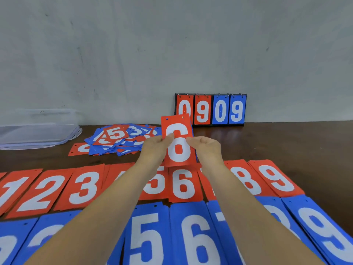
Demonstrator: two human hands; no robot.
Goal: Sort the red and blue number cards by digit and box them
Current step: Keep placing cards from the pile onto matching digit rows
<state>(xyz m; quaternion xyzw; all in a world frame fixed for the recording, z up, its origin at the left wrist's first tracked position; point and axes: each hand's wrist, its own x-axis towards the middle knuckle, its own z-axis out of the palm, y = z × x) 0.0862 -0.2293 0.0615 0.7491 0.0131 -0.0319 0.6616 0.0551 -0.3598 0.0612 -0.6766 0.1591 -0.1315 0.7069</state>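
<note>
Head view. Both hands were raised at the centre of the frame, the left hand (155, 148) and the right hand (206, 148) each pinching one side edge of a single upright red 6 card (178, 152) between thumb and fingers; a blue edge showed behind the card's right side. Below it, across the middle of the frame, a row of red cards (84, 186) lay face up on the dark table (286, 146), with digits 1, 2, 3, 5, 6, 8 and 9 legible. Along the bottom edge lay a row of blue cards (198, 238), showing 5, 6, 7 and 9. A loose pile of mixed cards (122, 138) lay left of centre. A clear plastic container (38, 134) sat at the far left. A flip scoreboard (210, 109) reading 0909 stood against the wall (133, 54), right of centre.
</note>
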